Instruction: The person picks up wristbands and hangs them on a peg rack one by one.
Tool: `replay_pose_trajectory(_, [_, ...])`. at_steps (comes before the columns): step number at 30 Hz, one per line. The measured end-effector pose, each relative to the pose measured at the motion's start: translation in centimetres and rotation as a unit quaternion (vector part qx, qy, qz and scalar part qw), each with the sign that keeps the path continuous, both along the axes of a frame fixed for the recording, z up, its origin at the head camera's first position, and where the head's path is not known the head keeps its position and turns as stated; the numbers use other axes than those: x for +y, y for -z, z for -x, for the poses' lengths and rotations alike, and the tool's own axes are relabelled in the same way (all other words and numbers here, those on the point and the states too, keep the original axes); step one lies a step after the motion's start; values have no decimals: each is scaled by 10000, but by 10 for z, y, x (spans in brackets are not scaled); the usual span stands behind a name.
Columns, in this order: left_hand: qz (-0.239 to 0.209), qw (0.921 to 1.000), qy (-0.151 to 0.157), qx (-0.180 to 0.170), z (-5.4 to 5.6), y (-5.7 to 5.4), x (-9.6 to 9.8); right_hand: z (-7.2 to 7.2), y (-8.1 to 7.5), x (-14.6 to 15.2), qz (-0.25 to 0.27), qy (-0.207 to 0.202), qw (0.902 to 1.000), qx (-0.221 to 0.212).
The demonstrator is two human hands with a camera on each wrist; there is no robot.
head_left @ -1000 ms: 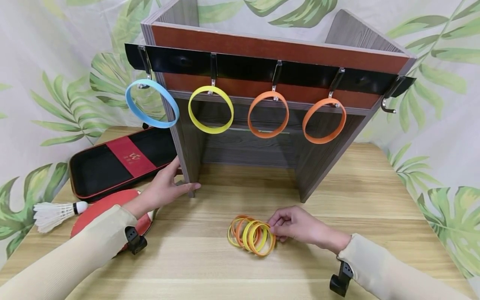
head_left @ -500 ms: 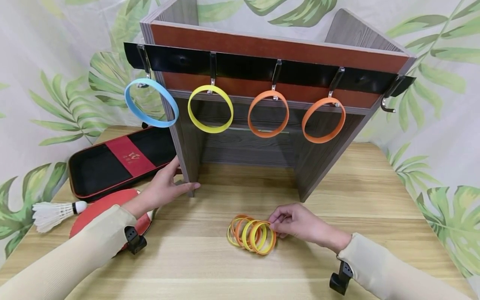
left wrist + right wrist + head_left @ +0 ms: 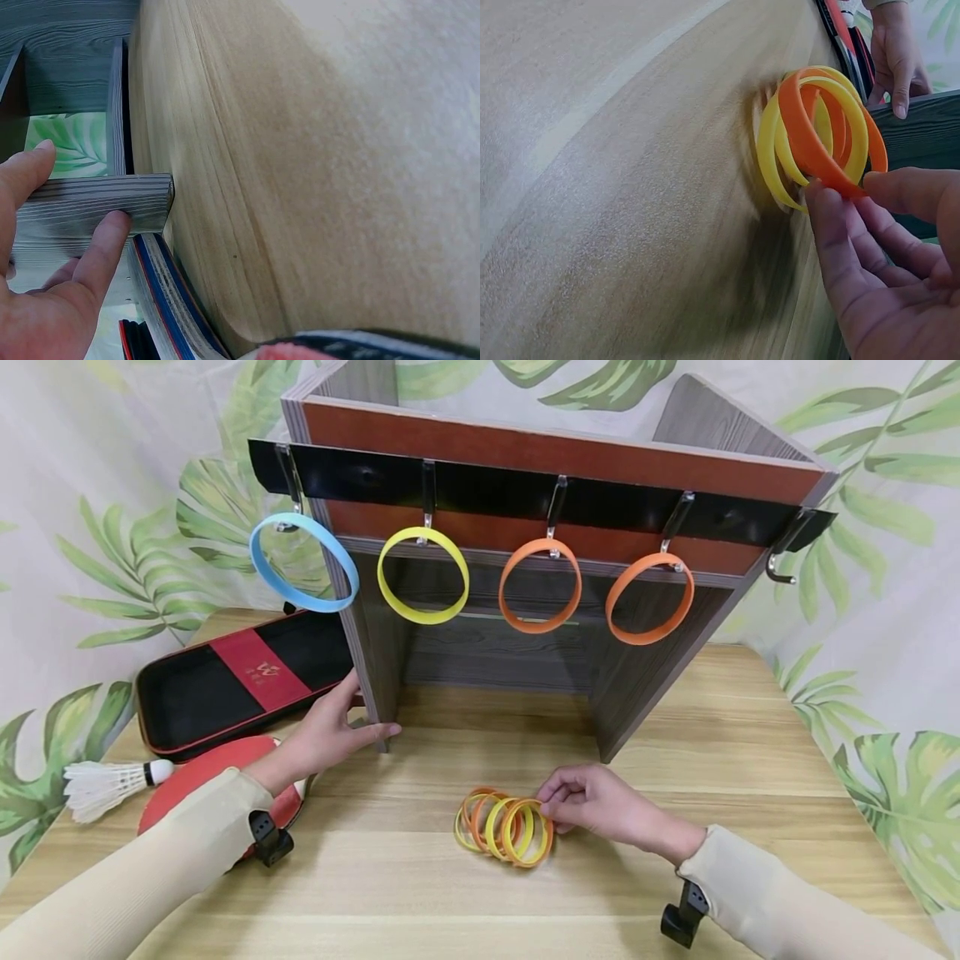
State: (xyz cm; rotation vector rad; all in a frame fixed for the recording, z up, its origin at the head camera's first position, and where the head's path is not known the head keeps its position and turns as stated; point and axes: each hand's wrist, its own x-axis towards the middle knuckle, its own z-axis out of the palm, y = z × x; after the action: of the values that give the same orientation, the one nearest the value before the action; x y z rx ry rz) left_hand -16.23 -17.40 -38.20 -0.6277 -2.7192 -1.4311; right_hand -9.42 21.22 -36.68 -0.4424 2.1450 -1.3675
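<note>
An orange ring (image 3: pixel 798 127), probably light, bendy and best held by its band, is pinched by the right grip (image 3: pixel 596 803); a panel (image 3: pixel 384 647) is clasped by the left grip (image 3: pixel 330 735)

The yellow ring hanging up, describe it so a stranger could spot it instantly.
Find the grey stand with the reddish front, then the black strip of hooks across it. On the second hook from the left in the head view, between a blue ring and an orange ring, hangs the yellow ring. No other hanging ring is yellow.
</note>
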Motion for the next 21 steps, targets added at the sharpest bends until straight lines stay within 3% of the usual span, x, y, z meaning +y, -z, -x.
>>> replay_pose_trajectory(8, [-39,10000,19,-36,-1,-1,0,2,-3,4,186,-82,9994,-269])
replay_pose_trajectory(14, [-58,10000,15,-47,-1,-1,1,4,-7,8,349,-193,9990,-218])
replay_pose_trajectory(21, [-56,10000,4,-54,0,-1,1,3,-24,19,745,-211,9967,-233])
